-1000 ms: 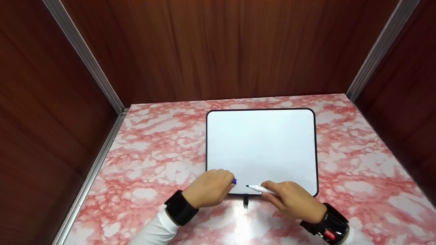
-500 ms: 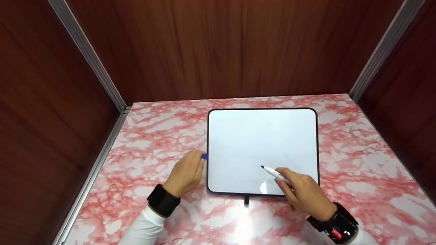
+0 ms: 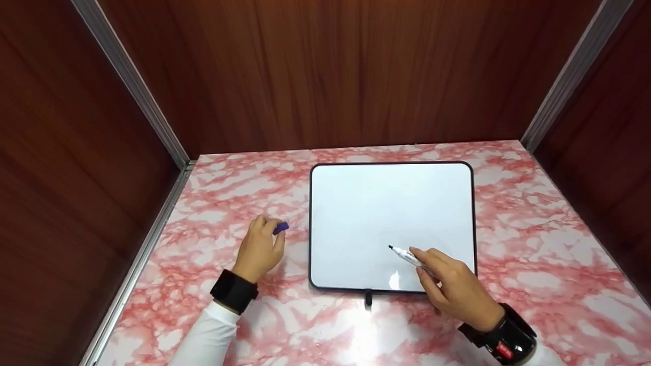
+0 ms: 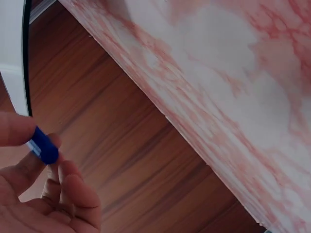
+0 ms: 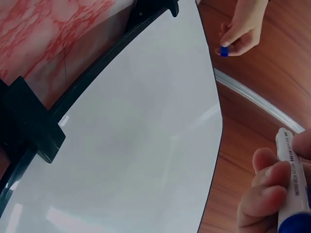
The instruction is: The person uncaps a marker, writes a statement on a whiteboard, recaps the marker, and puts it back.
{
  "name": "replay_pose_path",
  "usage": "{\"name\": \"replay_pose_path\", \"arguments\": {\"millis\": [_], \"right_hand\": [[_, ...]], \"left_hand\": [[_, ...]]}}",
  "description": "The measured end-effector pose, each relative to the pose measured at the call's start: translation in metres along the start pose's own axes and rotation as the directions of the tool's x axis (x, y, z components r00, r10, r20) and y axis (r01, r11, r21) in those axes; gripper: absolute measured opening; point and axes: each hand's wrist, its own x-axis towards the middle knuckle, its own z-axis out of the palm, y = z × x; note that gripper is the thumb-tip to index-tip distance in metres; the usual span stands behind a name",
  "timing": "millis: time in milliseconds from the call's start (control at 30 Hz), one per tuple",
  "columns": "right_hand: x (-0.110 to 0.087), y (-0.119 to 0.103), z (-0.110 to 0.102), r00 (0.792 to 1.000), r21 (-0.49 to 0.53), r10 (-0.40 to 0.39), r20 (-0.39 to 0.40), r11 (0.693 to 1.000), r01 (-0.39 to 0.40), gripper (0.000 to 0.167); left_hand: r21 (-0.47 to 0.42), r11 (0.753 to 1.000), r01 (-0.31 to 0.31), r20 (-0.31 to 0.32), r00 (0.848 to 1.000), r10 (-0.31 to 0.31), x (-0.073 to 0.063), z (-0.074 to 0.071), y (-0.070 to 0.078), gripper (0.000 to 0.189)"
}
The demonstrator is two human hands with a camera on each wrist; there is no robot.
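My left hand (image 3: 260, 249) pinches a blue marker cap (image 3: 280, 227) between thumb and fingers, left of the whiteboard. In the left wrist view the cap (image 4: 46, 147) shows close up at the fingertips. My right hand (image 3: 455, 287) grips an uncapped white marker (image 3: 408, 256), its dark tip pointing up and left over the lower part of the whiteboard (image 3: 389, 213). The right wrist view shows the marker barrel (image 5: 293, 179) with small print and a blue end, fingers curled round it. The board's white face has a dark frame and carries no visible marks.
A small black clip-like piece (image 3: 368, 298) sits at the board's near edge. The board stands on a red-and-white marbled table (image 3: 234, 193). Brown wood-grain panels (image 3: 330, 76) with grey metal corner strips (image 3: 132, 84) enclose the back and sides.
My left hand has moved left with the cap, from over the board's lower left corner to beside the board. The right hand has shifted slightly up and right with the marker, then stayed nearly still.
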Motion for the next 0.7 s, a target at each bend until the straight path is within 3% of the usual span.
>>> {"name": "replay_pose_path", "arguments": {"millis": [167,400,533,700], "right_hand": [[0.0,0.0,0.001,1.0,-0.013,-0.018,0.004,1.0,0.018,0.045],[0.001,0.0,0.005,0.998,0.01,-0.059,0.023,0.998,0.058,0.025],[0.001,-0.001,0.006,0.994,0.0,-0.07,0.079,0.998,0.07,0.03],[0.0,-0.002,0.007,0.992,-0.022,-0.037,0.123,0.999,0.04,0.046]], "left_hand": [[0.034,0.994,0.104,0.112,0.988,-0.107,0.001,0.003,-0.011,0.017],[0.095,0.97,0.226,0.261,0.934,-0.243,-0.001,0.008,-0.026,0.021],[0.119,0.963,0.242,0.293,0.918,-0.267,-0.004,0.01,-0.033,0.017],[0.135,0.969,0.208,0.311,0.919,-0.241,-0.006,0.012,-0.037,0.011]]}}
